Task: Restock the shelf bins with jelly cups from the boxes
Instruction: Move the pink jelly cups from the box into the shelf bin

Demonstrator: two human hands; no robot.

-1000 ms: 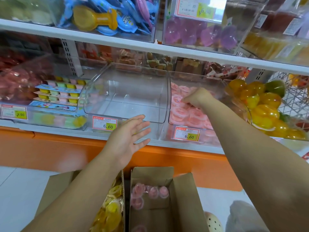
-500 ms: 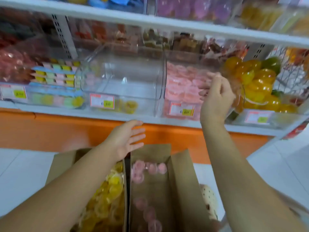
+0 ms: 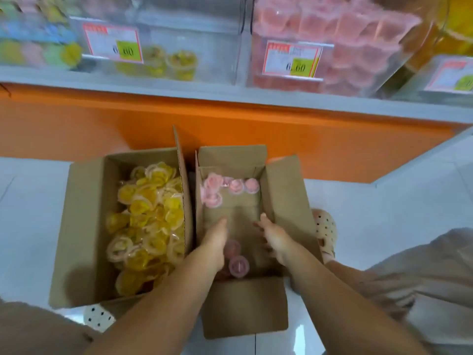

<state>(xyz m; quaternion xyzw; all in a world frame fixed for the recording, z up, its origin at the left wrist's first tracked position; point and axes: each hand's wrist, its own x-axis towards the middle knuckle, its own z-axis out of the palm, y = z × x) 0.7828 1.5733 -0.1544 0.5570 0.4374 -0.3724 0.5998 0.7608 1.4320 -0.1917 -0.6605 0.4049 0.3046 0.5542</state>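
Two open cardboard boxes stand on the floor below the shelf. The left box (image 3: 84, 226) is full of yellow jelly cups (image 3: 148, 216). The right box (image 3: 284, 201) holds a few pink jelly cups (image 3: 230, 187) at its far end and some (image 3: 239, 265) at its near end. Both hands reach down inside the right box. My left hand (image 3: 213, 242) and my right hand (image 3: 275, 237) have their fingers stretched forward and hold nothing. On the shelf, the pink bin (image 3: 332, 47) is nearly full and the clear middle bin (image 3: 179, 39) holds a few yellow cups (image 3: 169, 62).
An orange shelf base (image 3: 230, 126) runs behind the boxes. My shoes (image 3: 325, 231) stand on the white tile floor on either side of the boxes. A bin of multicoloured cups (image 3: 38, 44) is at the left and one with large yellow items (image 3: 448, 34) at the right.
Both hands have dropped from the shelf bins into the right box of pink cups. The view has tilted down toward the floor.
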